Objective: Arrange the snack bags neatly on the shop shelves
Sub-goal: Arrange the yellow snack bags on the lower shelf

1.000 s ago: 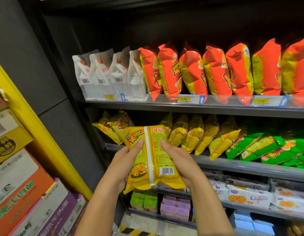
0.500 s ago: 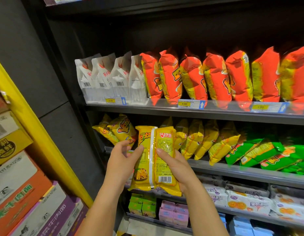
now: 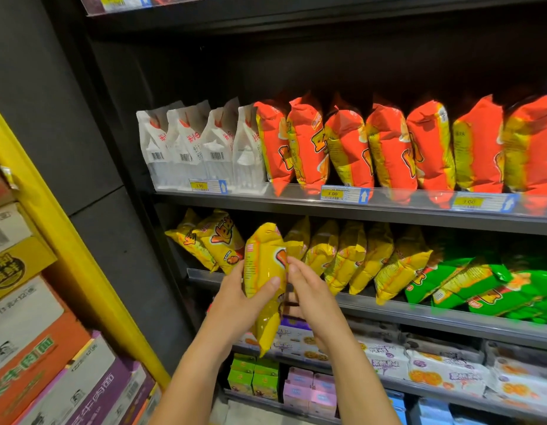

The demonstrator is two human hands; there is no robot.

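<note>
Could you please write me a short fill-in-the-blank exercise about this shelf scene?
The left hand and right hand grip a bag coloured ___.
The white bags stand ___ of the orange bags.
The green bags lie ___ of the yellow row.
The tag under the white bags reads ___.
Missing: yellow; left; right; 3.90

Overall light: bright and even on the shelf fronts, dim towards the back wall.
Direction: light falls from the front; no lamp is in view.
Shadows: deep black under the top shelf point(image 3: 266, 18) and behind the orange snack bags point(image 3: 389, 148).
Glare: there is sheen on the yellow snack bag point(image 3: 263, 271); the clear price strip point(image 3: 404, 199) mirrors orange.
Distortion: wide-angle bend; the yellow post point(image 3: 60, 240) and shelf edges lean and curve outward.
Focus: sharp in the centre; the cartons point(image 3: 36, 348) and green snack bags point(image 3: 481, 286) are soft.
</note>
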